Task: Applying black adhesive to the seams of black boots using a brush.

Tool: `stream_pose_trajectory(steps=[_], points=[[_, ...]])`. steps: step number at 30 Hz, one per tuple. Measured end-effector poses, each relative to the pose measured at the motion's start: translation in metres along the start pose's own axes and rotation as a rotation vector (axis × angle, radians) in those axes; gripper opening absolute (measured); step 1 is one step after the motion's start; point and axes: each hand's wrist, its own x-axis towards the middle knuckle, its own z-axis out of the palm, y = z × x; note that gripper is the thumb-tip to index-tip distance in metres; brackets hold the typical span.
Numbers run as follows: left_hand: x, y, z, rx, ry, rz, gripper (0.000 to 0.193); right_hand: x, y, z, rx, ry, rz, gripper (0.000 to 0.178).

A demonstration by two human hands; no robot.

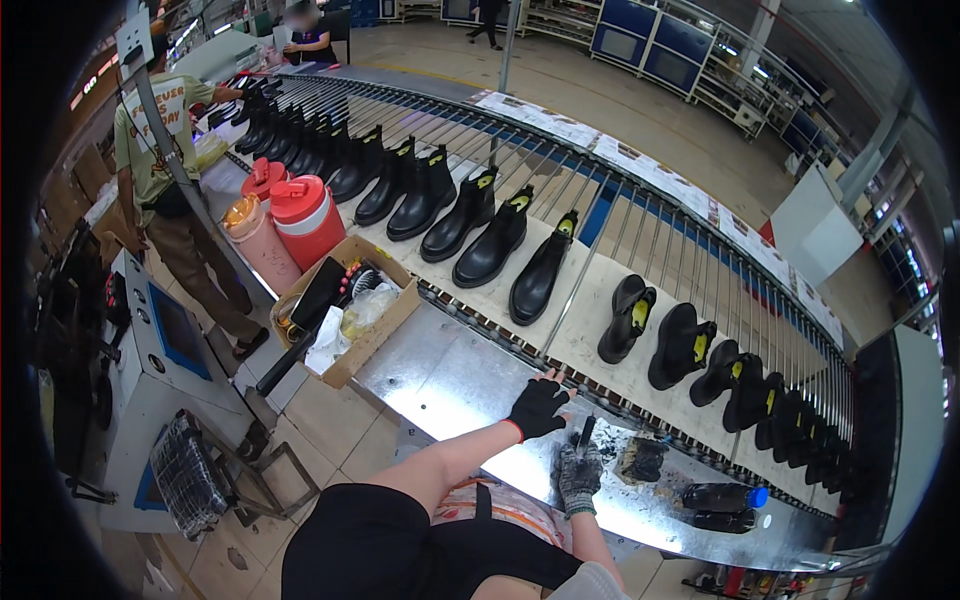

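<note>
My left hand (541, 408), in a black fingerless glove, lies with its fingers stretched out at the table's edge beside the conveyor. It holds nothing. Gripped in my right hand (579, 474), which wears a grey stained knit glove, is a slim dark stick-like tool (587, 430); its exact kind is not clear. Both hands are over the shiny metal table (440, 385). Just right of the right hand sits a black-smeared pad (642, 460) on a stained patch. The nearest black ankle boot (541, 270), with yellow-green lining, stands on the conveyor beyond my left hand.
The conveyor (590, 320) carries several black boots, upright at left, tipped at right. A dark bottle (718, 497) with a blue cap lies on the table. Left are a cardboard box (395, 325) of odds and ends and a red jug (308, 222). A person (165, 150) stands far left.
</note>
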Motion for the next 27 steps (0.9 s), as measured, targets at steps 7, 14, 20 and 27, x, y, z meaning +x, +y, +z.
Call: stream_pose_trajectory(steps=[7,14,20,27], points=[[0.002,0.004,-0.005,0.01,-0.003,0.006,0.054,0.005,0.006,0.007,0.032,0.006,0.008,0.041],[0.002,0.004,-0.006,0.005,-0.015,-0.006,0.055,0.0,-0.009,0.0,0.023,0.086,0.001,0.028],[0.002,0.004,-0.004,-0.002,-0.019,-0.017,0.054,0.002,0.001,0.007,0.083,0.073,0.069,0.026],[0.005,0.005,-0.007,-0.013,-0.023,-0.014,0.053,0.008,0.027,0.026,0.097,0.127,-0.019,0.021]])
